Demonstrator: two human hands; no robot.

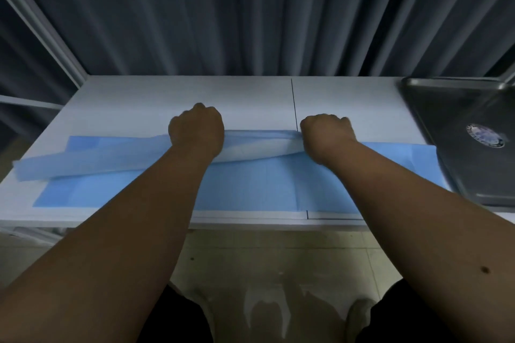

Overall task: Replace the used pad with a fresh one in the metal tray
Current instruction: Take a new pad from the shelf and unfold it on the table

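Note:
A blue pad [245, 186] lies spread across the white table, its far long edge folded over toward me so the pale underside [259, 149] shows between my hands. My left hand [196, 127] is closed on that folded edge near the table's middle. My right hand [326, 131] grips the same edge further right. The fold's left end [69, 163] hangs loose and lifted near the table's left edge. A metal tray [418, 108] sits at the right, with no pad in it; a round sticker [486, 135] shows on its bottom.
The white table [167, 95] has a thin dark seam [294, 103] running front to back. Dark curtains [250, 14] hang right behind it. A pale metal frame [41, 33] slants at the left. Tiled floor [278, 259] lies below the near edge.

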